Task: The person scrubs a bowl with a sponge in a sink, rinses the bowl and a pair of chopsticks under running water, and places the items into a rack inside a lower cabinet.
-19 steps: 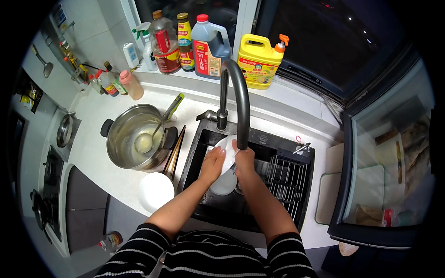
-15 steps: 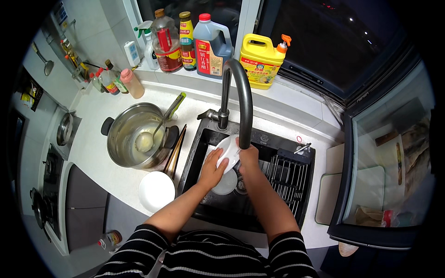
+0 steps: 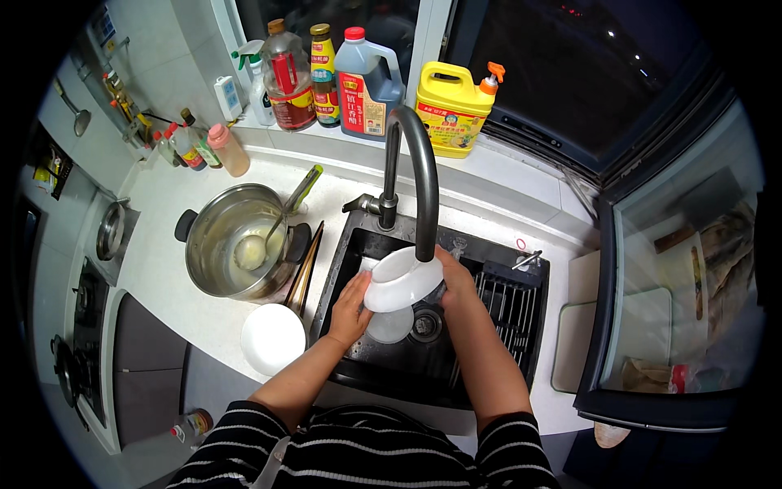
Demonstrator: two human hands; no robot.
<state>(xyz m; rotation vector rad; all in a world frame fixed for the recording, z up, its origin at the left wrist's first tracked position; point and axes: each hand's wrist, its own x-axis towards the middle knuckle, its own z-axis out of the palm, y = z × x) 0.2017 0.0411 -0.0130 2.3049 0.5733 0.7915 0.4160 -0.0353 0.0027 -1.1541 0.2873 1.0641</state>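
Note:
Both hands hold a white bowl (image 3: 405, 285) tilted under the spout of the dark faucet (image 3: 428, 187), above the black sink (image 3: 375, 371). My left hand (image 3: 351, 313) grips its left rim, fingers pressed along the side. On the opposite side my right hand (image 3: 453, 275) is closed round the rim, its fingertips partly hidden behind the bowl and spout. Beneath the bowl, a pale round dish (image 3: 390, 325) lies in the basin beside the drain (image 3: 425, 324). Whether water is running is hard to make out.
A steel pot (image 3: 236, 240) with a ladle (image 3: 295, 196) stands left of the sink, near chopsticks (image 3: 308, 265) and another white bowl (image 3: 273, 339). A metal rack (image 3: 505, 314) fills the sink's right side. Bottles and a yellow jug (image 3: 452, 106) line the sill; an open window (image 3: 676, 301) juts in at right.
The bowl has turned from nearly edge-on to a wider tilt, showing more of its outside and some inside. My right hand has shifted right and slightly down; my left has moved a little left.

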